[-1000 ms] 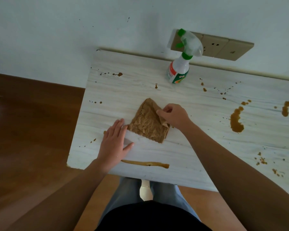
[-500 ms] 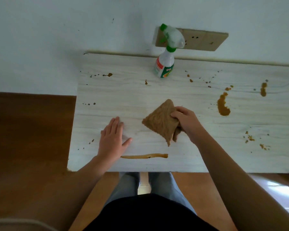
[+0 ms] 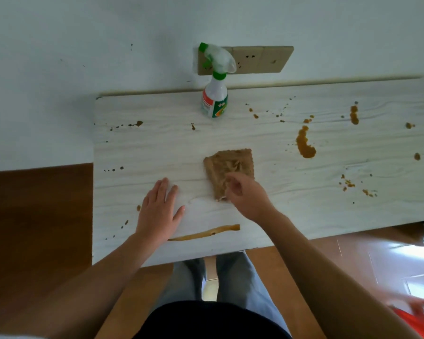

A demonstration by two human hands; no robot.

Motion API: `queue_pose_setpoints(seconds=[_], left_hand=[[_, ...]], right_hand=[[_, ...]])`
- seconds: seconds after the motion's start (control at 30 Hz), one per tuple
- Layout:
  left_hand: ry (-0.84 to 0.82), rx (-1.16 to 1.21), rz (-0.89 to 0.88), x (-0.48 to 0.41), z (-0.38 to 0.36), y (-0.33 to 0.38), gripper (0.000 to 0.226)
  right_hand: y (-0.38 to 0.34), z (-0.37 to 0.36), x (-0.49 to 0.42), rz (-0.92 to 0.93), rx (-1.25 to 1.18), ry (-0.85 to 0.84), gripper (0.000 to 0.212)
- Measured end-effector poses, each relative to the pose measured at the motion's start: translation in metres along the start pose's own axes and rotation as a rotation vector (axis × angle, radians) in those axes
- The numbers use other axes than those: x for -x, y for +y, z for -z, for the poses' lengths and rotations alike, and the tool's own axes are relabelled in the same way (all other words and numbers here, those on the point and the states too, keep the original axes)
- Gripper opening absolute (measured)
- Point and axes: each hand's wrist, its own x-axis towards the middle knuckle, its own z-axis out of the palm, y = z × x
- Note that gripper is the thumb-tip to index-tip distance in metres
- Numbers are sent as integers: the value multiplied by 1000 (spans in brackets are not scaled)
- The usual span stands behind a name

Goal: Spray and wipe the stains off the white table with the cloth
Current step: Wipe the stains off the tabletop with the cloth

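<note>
A folded brown cloth (image 3: 227, 165) lies flat on the white table (image 3: 304, 216), near its middle. My right hand (image 3: 245, 195) rests over the cloth's near edge, fingers curled and pinching it; the hand is blurred. My left hand (image 3: 159, 211) lies flat on the table to the cloth's left, fingers spread, holding nothing. A white spray bottle (image 3: 215, 99) with a green trigger stands upright at the back edge by the wall. Brown stains mark the table: a long streak (image 3: 206, 234) near the front edge, a large blob (image 3: 304, 145) to the right, and small spots (image 3: 135, 124) at the back left.
A tan socket panel (image 3: 262, 59) is on the wall behind the bottle. More brown spatter (image 3: 354, 115) dots the right side of the table. Dark wooden floor (image 3: 34, 216) lies beyond the left edge. Something red (image 3: 421, 319) shows at the bottom right corner.
My right hand carried the cloth to the right and set it down flat, folded into a rectangle. My left hand has stayed flat on the table. The camera view has shifted.
</note>
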Motion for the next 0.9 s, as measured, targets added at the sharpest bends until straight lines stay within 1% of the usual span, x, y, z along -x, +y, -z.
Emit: queue_pose_setpoints(seconds=[0.1,0.17,0.27,0.33,0.43,0.5,0.57,0.67,0.8,0.9], left_hand=[[2,-33,-22,1,-3,-4,67],[17,-50,-32,2,-6,-6,67],[20,-68,-34,1,-9,-7,69],[14,-73,-29,0,-12,-7,70],[14,-60,-24,0,-19,-8,72],[32,-44,-21,0,-22,-8,71],[48,-32,-23,1,-24,-8,68],[59,-16,-12,1,-18,-10,66],[127,-18,108,0,0,-31,61],[127,5,165,-6,15,-59,66]], right_hand=[[14,-24,10,8,38,31,39],[21,-30,14,51,107,74,39],[26,-29,6,112,254,137,44],[29,-27,-9,110,312,156,51],[34,-36,-35,91,382,114,61],[31,-49,-48,108,422,118,65],[20,-62,-61,160,446,140,65],[-5,-81,-83,252,494,112,66],[-35,-97,-104,365,551,19,70],[-33,-92,-107,405,596,19,69]])
